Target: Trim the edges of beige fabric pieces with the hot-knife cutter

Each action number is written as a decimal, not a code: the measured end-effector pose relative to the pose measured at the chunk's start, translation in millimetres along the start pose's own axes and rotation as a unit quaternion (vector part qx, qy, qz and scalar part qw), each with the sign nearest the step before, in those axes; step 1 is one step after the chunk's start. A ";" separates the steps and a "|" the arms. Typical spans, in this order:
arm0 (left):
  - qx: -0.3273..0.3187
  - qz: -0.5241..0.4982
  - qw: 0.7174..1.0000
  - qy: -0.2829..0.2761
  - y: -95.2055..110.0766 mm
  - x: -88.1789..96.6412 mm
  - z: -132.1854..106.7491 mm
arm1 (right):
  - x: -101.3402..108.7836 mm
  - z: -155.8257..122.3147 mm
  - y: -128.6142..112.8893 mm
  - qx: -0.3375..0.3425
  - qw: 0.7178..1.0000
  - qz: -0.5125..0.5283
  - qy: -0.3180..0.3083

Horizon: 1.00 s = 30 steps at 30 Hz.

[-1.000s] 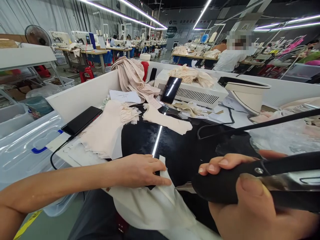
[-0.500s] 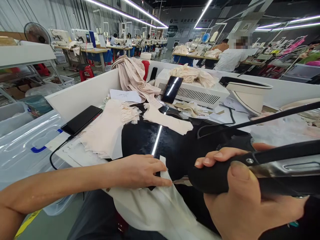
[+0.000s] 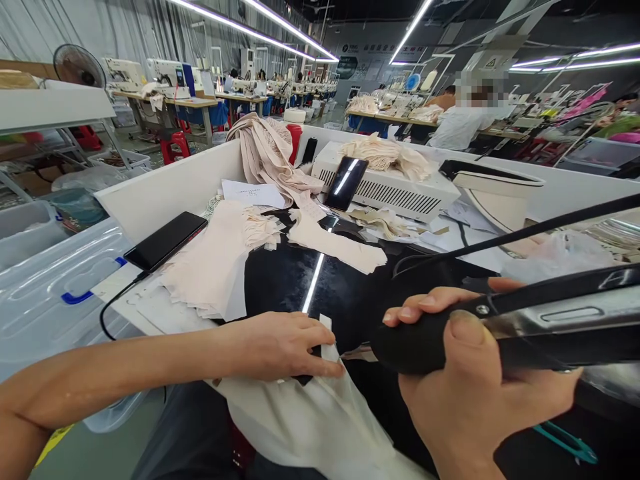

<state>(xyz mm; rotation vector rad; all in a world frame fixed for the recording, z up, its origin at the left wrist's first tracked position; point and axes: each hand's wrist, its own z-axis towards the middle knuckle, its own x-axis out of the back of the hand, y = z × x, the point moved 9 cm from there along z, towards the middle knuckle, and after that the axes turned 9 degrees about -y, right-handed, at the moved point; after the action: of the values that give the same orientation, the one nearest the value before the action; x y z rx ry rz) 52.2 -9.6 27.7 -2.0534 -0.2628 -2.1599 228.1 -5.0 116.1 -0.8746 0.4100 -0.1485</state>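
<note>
My left hand (image 3: pixel 287 345) rests at the near edge of a glossy black plate (image 3: pixel 295 287). Its thumb and fingers close on a strip of thin off-white fabric (image 3: pixel 320 417), whose rest hangs down over my lap. In my right hand (image 3: pixel 465 373) is a black corded hand tool with a metal side strip (image 3: pixel 545 323); its kind I cannot make out. The tool's rounded black end lies right of the fabric, over the plate's near edge. A curved pale cut piece (image 3: pixel 335 243) lies on the far part of the plate.
A stack of pale cut pieces (image 3: pixel 200 267) and a black power bank-like device (image 3: pixel 166 241) lie left. Behind stand a phone (image 3: pixel 346 183), a vented white box (image 3: pixel 400 190) and draped beige fabric (image 3: pixel 260 150). The tool's cord (image 3: pixel 520 237) crosses on the right. Teal-handled snips (image 3: pixel 567 441) lie lower right.
My right hand and the black tool have shifted slightly left and up, tilting a little. The teal-handled snips show more. My left hand keeps its hold on the fabric.
</note>
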 end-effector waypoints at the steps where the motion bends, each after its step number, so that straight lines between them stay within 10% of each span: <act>1: 0.001 0.000 1.000 0.001 -0.4 -0.3 0.2 | -0.2 1.1 1.2 -0.001 1.000 0.003 0.003; 18: 0.036 -0.083 0.996 0.013 -17.8 0.2 -9.3 | 5.6 18.3 -0.4 0.057 0.997 -0.047 -0.018; 26: 0.097 -0.092 0.991 0.030 -35.5 4.0 6.8 | 55.7 32.8 -1.2 0.008 0.968 -0.248 -0.029; 30: 0.113 -0.124 0.986 0.014 -43.0 7.3 7.6 | 92.9 13.4 -25.3 0.053 0.961 -0.263 0.073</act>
<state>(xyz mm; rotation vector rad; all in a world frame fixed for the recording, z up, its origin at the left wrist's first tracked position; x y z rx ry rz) 49.5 34.1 34.4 -1.9500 -0.7587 -2.1715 319.3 -38.6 116.4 -0.8533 0.2946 -0.7223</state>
